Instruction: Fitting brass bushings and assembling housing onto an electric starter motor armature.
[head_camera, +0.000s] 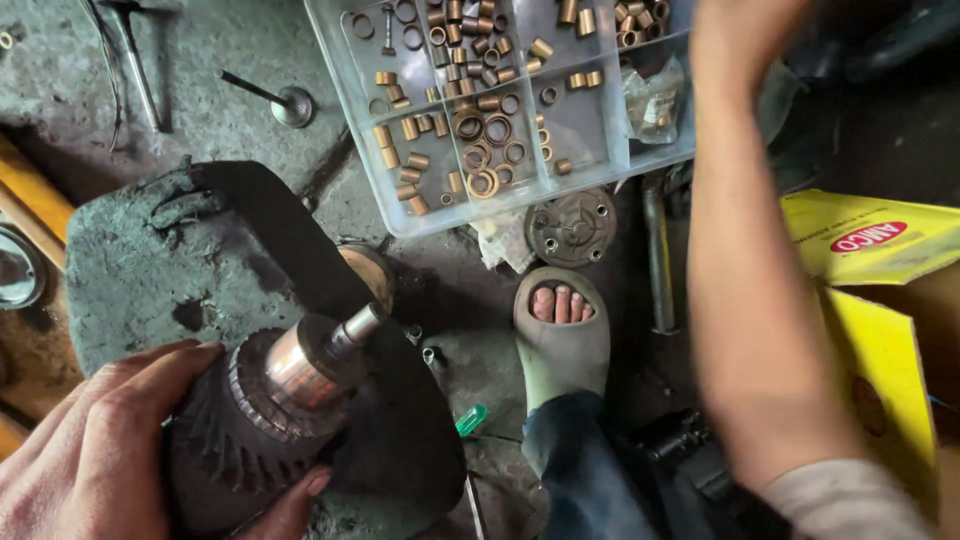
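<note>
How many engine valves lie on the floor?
2, both at the upper left: one valve nearer the corner, the other valve just left of the parts box. More may lie out of view.

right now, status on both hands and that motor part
Left hand gripping motor armature, shaft end up. Right hand reaching over clear parts tray, grip not visible. Nothing blocking; sandalled foot beside armature.

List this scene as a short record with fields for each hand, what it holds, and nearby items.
left hand: grips a motor armature, copper end and shaft pointing up
right hand: out of frame; only the forearm shows, raised
organiser: clear compartment box of brass bushings
nearby: round metal cover, yellow carton, sandalled foot
</note>
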